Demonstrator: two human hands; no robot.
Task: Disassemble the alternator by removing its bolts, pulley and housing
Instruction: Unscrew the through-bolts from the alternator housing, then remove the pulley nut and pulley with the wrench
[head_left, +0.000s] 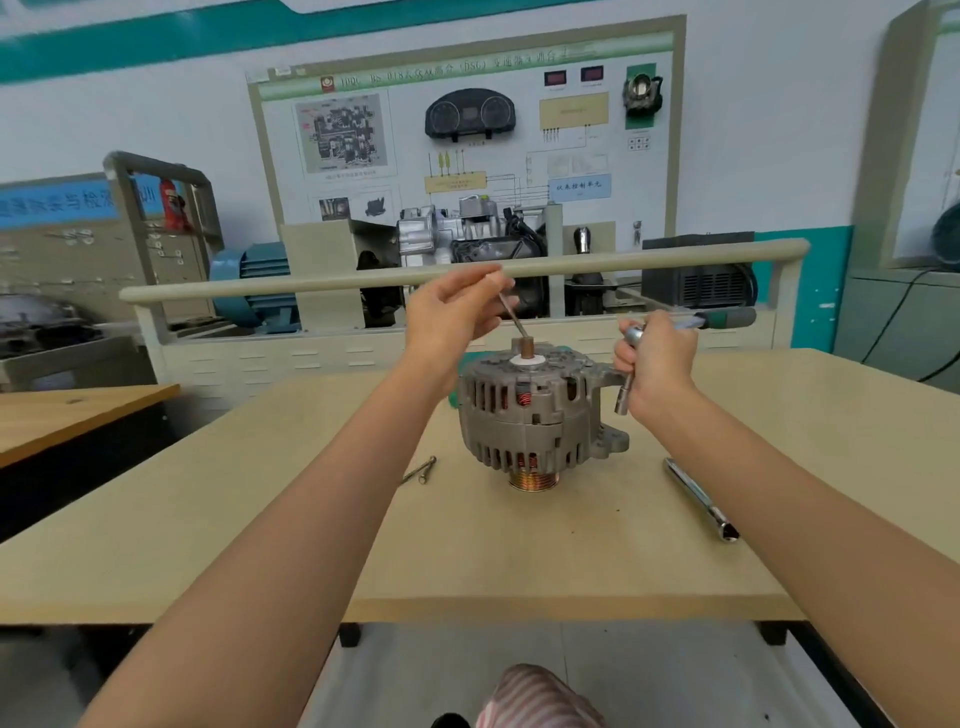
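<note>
- My left hand (453, 312) is raised just above the alternator (535, 410), its fingers (485, 278) pinching the top of a long thin bolt (511, 314) that slants down toward the housing's upper face.
- My right hand (658, 358) sits at the alternator's 3 o'clock, fingers curled around a ratchet wrench (691, 325); its green handle sticks out toward 2 o'clock and a socket extension (625, 397) hangs down beside the mounting ear.
- The alternator stands mid-counter (260, 519) on its copper-coloured pulley (533, 479), vented grey housing upward, with a short shaft stub and white ring on top.
- Two loose bolts (420, 470) lie on the counter at the alternator's 8 o'clock, close to each other.
- A chrome socket bar (702, 499) lies at its 4 o'clock, apart from it.
- Something green (453, 401) shows at the alternator's 9 o'clock, mostly hidden behind my left forearm; I cannot tell what it is.
- Beyond the counter, at 12 o'clock, I see a training board (467, 140) with a gearbox rig.
</note>
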